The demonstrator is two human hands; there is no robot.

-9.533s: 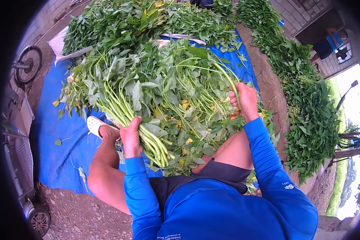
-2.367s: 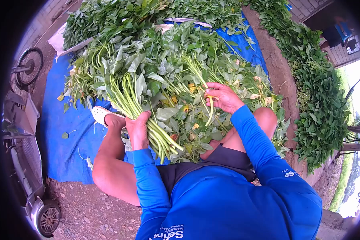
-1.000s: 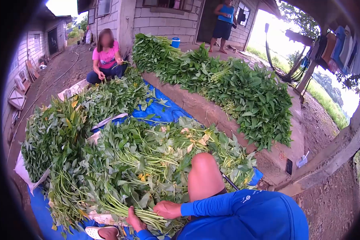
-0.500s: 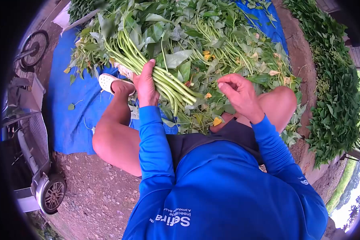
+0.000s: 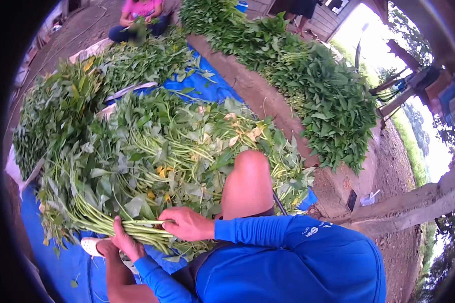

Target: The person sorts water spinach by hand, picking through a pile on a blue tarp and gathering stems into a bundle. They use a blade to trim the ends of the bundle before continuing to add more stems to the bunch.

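My left hand (image 5: 125, 241) is closed around a bunch of long green stems (image 5: 98, 220) that look like water spinach. Their leafy ends fan out to the left, and the bare ends point right. My right hand (image 5: 189, 224) is at the bare ends, its fingers closed in a pinch on a single stem (image 5: 145, 222) lying along the top of the bunch. Beneath and beyond both hands spreads a loose heap of the same leafy greens (image 5: 172, 136), with some yellow and wilted leaves.
A blue tarp (image 5: 207, 86) lies under the heap. Past a strip of bare ground, a long row of bundled greens (image 5: 328, 101) runs to the right. A person in a pink top (image 5: 142, 9) sits at the back. A phone (image 5: 352, 200) and a white cup (image 5: 367, 200) rest at right.
My view has swung to the right, bringing the seated person and the whole row into sight. My right hand has come from apart to the stem ends and pinches one stem.
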